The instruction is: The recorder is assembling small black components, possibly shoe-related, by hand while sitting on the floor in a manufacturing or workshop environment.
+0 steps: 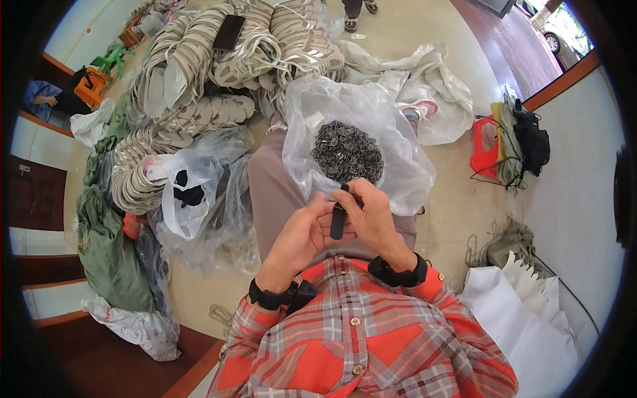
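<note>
A short black strap [338,223] with a rounded end hangs down between my two hands, above my lap. My right hand [375,217] is closed, pinching the strap near its upper part with thumb and fingers. My left hand [302,233] closes on the same strap from the left, its fingertips partly behind it. Whether a buckle is on the strap I cannot make out. Just beyond my hands, a clear plastic bag [405,174] lies open across my legs. Inside is a heap of small dark metal buckles [347,152].
Bundled beige shoe parts [192,60] pile up at the far left, a dark phone [229,33] on top. A plastic bag with black pieces [188,192] sits left of my leg. White sacking [431,86] and a red stool [486,147] stand to the right.
</note>
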Available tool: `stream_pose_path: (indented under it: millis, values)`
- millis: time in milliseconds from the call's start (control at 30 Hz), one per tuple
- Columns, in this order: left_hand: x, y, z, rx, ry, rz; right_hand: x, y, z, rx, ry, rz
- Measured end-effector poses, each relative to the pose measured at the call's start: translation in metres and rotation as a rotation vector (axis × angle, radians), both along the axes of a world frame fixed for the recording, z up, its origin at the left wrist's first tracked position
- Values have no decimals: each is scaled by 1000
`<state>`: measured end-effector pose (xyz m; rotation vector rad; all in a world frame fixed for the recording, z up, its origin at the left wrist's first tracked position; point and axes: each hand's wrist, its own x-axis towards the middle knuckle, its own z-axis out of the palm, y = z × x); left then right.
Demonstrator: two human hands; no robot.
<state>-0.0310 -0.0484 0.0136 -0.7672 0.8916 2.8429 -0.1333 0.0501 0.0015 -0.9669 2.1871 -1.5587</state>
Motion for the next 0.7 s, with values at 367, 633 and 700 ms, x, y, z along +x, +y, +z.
stream_pose_path:
  millis: [367,633,700]
  values:
    - [-3,-8,-8,292,2,210,9,9,2,-112,-134,-21]
    - [3,-8,-16,-77,77,158,2,3,0,-104,-38,225]
    - [11,-6,-14,-181,10,123,12,-1,-1,-78,-217,252]
